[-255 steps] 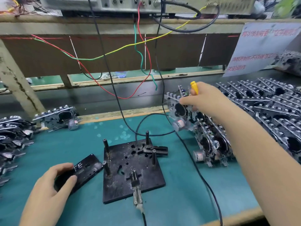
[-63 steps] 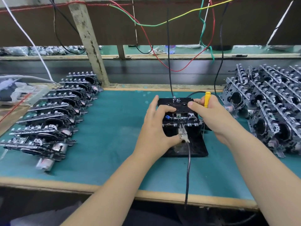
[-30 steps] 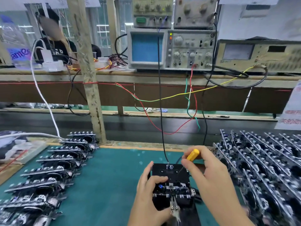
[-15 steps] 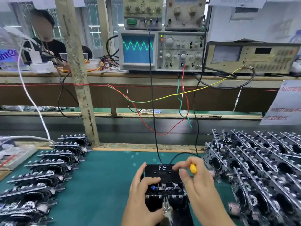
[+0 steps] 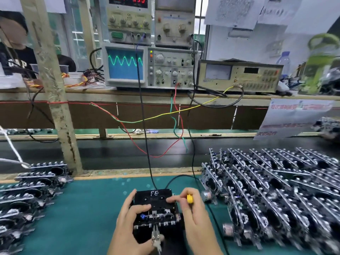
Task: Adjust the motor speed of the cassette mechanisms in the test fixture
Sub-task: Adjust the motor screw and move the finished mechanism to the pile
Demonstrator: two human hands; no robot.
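From the head view, the left hand (image 5: 132,220) grips the cassette mechanism (image 5: 156,214) seated in the test fixture (image 5: 181,234) on the green desk (image 5: 82,208), fingers curled over its left edge and one fingertip lying across the black cassette (image 5: 153,196) marked "FE" on top. The right hand (image 5: 195,216) pinches a yellow-handled screwdriver (image 5: 189,198) just right of that grip, its tip hidden behind the mechanism's right side. A metal clip (image 5: 156,236) with a cable sits at the fixture's near edge, between the two hands. Rows of more mechanisms (image 5: 276,190) stand well right of the hands, others (image 5: 27,190) well left. Beyond the hands, on the shelf, an oscilloscope (image 5: 127,64) shows a green sine wave.
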